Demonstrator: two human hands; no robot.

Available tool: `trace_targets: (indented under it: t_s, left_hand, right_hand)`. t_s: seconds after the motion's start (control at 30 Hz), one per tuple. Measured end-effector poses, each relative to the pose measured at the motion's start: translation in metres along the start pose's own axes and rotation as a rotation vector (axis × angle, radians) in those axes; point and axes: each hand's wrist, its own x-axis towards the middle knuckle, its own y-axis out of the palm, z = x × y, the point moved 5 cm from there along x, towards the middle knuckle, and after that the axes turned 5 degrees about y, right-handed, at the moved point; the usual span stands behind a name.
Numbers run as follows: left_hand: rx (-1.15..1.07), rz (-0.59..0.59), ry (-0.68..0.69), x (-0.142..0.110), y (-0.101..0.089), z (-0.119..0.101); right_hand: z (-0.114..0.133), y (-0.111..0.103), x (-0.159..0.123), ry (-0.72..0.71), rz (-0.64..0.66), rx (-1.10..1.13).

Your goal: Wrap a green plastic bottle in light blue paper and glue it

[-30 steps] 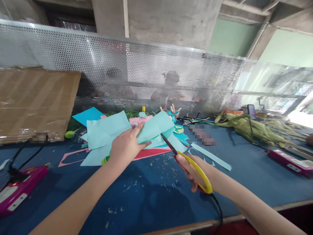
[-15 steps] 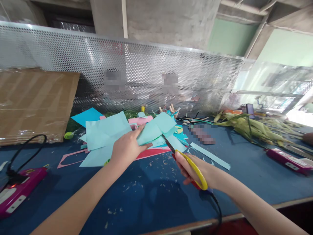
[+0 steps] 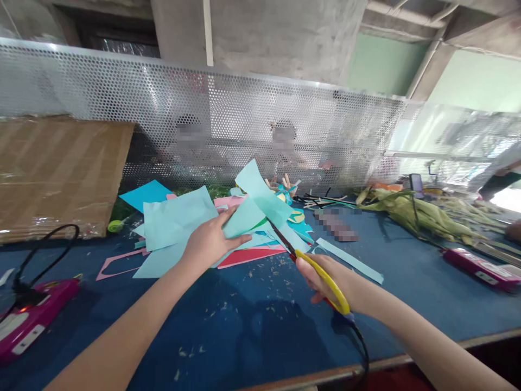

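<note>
My left hand (image 3: 211, 239) pinches a sheet of light blue paper (image 3: 246, 217) between thumb and fingers. A cut flap (image 3: 260, 187) of that paper stands up and bends away at the far side. My right hand (image 3: 321, 277) is closed around scissors (image 3: 331, 282) with yellow and red handles. Their dark blades lie against the paper's right edge; whether they are parted is hard to make out. More light blue sheets (image 3: 179, 217) lie beside and under my left wrist. Red paper (image 3: 248, 256) lies below the held sheet.
Pink paper scraps (image 3: 118, 266) and a light blue strip (image 3: 352, 262) lie around the pile. Purple power strips (image 3: 44, 309) sit at left and right. Corn husks (image 3: 419, 212) lie at back right. Cardboard (image 3: 61, 179) leans at left, before a perforated metal screen (image 3: 244, 119) with people behind.
The scissors have cut further, and the paper's far part has risen into an upright flap. My left hand has shifted slightly left, my right hand slightly right.
</note>
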Motion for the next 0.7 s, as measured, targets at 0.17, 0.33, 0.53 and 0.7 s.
trace_targets:
  t_s: [0.17,0.33,0.53,0.7]
  left_hand:
    - [-0.126,0.028,0.034,0.003,0.002,0.005]
    - [-0.200,0.026,0.067,0.001,0.003,0.002]
    - [-0.259,0.051,0.087,-0.001,0.001,-0.004]
    - [-0.267,0.032,0.116,-0.001,-0.001,-0.005]
  right_hand:
    - [0.010,-0.004,-0.008,-0.146,0.027,-0.148]
    - [0.024,-0.007,-0.011,-0.205,-0.039,-0.263]
    - [0.023,-0.006,-0.006,-0.199,-0.125,-0.215]
    - [0.013,-0.004,0.001,-0.161,-0.124,-0.140]
